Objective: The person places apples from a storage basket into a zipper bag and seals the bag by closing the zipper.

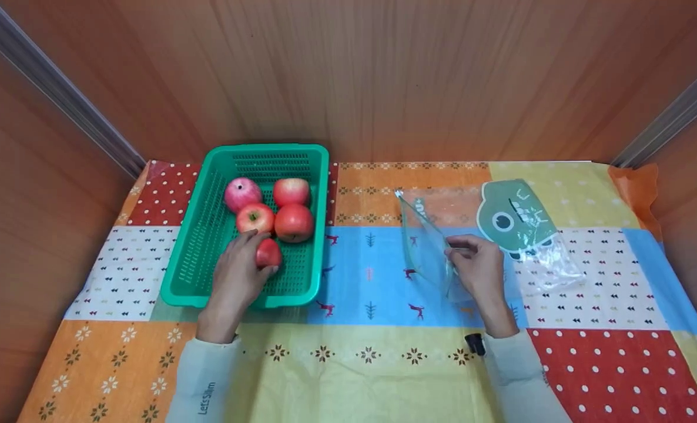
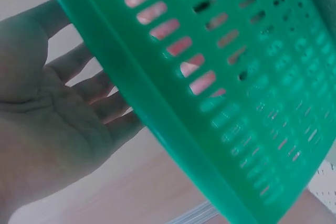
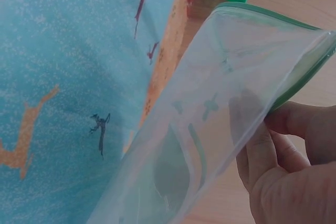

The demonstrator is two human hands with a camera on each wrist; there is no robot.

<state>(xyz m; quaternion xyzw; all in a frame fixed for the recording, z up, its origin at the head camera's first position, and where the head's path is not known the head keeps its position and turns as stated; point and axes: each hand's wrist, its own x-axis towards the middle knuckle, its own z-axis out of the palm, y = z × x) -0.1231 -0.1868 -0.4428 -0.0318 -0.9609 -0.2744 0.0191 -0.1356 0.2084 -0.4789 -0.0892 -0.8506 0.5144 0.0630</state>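
In the head view, a green plastic basket (image 1: 172, 276) holds several red apples, among them a pinkish apple (image 1: 243, 194) and a redder one (image 1: 294, 223). My left hand (image 1: 235, 270) reaches over the near rim, fingers and thumb around the closest apple (image 1: 270, 254). The left wrist view shows that hand (image 2: 58, 98) behind the basket wall (image 2: 126, 82), which hides its fingertips. My right hand (image 1: 479, 263) pinches the green-edged opening of a clear zip bag (image 1: 425, 252), holding it partly raised. A green cartoon face (image 1: 516, 214) is printed on the bag.
A patchwork-patterned tablecloth (image 1: 369, 352) covers the table. Wood-grain panels (image 1: 384, 76) enclose the back and both sides. A small black object (image 1: 475, 343) sits beside the right sleeve. The basket stands left of the bag.
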